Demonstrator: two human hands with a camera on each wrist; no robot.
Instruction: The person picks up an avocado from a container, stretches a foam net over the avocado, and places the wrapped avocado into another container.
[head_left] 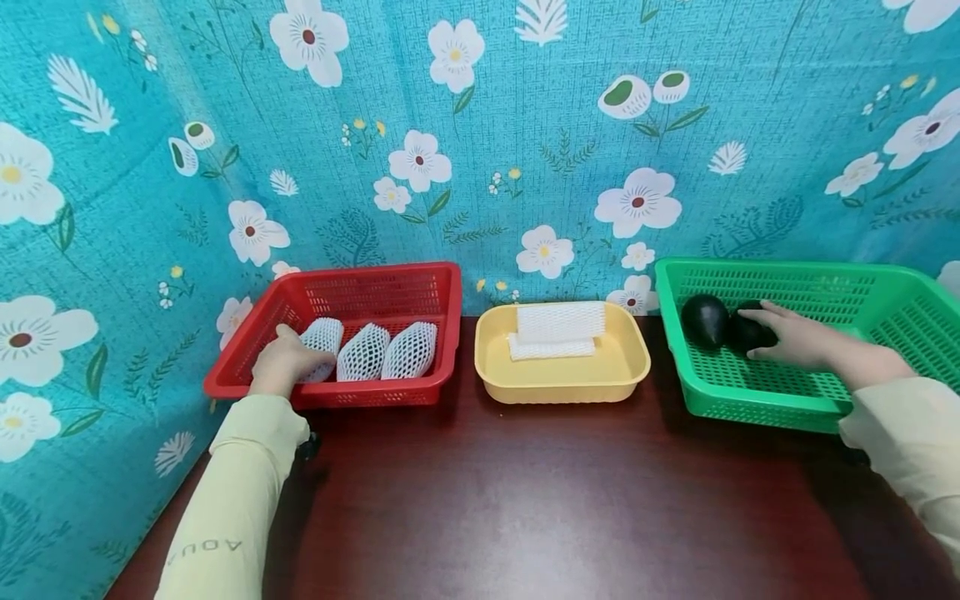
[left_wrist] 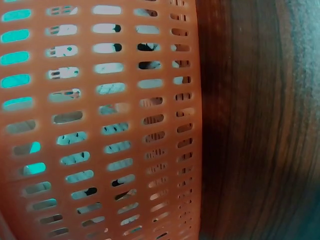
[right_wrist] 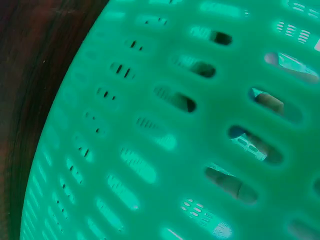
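Observation:
Inside the red basket [head_left: 448, 333], several fruits in white foam nets stand side by side. My left hand [head_left: 283, 360] holds the leftmost netted fruit [head_left: 324, 335], thumb across its front; the other fingers are partly hidden. The green basket [head_left: 750, 398] contains a smooth black avocado-shaped fruit [head_left: 703, 321] and a second black fruit [head_left: 750, 329] touching it. Around that second one, my right hand [head_left: 802, 337] has its fingers and thumb. The left wrist view is filled by the red basket's slotted wall [left_wrist: 100, 140], the right wrist view by the green slotted wall [right_wrist: 150, 115].
Between the baskets sits a pale yellow tray [head_left: 562, 390] holding white foam nets [head_left: 558, 323] laid flat. All three containers stand at the back of a dark wooden table [head_left: 510, 500], against a turquoise flowered cloth [head_left: 487, 167].

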